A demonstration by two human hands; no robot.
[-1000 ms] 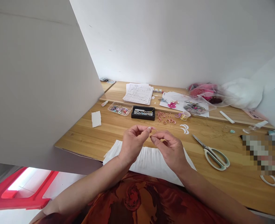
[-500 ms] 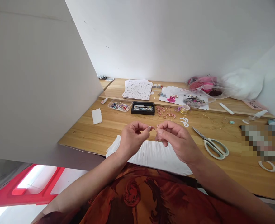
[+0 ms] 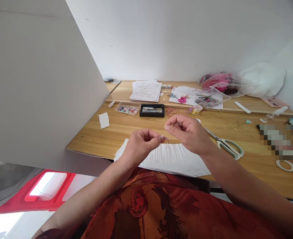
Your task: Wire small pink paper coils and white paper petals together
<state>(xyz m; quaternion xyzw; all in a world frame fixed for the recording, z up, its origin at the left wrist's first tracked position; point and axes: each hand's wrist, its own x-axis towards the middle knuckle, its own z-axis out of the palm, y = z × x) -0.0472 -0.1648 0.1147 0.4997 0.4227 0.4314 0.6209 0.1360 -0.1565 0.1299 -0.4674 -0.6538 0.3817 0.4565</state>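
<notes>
Between its thumb and index finger, my left hand pinches a small curved pinkish piece. Up and to the right of that piece, my right hand is closed in a pinch on a thin thread or wire, which runs down toward the piece. Both hands are above a folded white cloth at the table's front edge. Behind them sit a black tray of small beads and several loose pink curved pieces.
Large scissors lie right of my right hand. A clear bead box, stacked papers, a thread spool and a white bottle are farther back. A grey panel stands left.
My right hand has lifted up and away from my left hand, and the thin strand now shows between them. The camera view has shifted slightly.
</notes>
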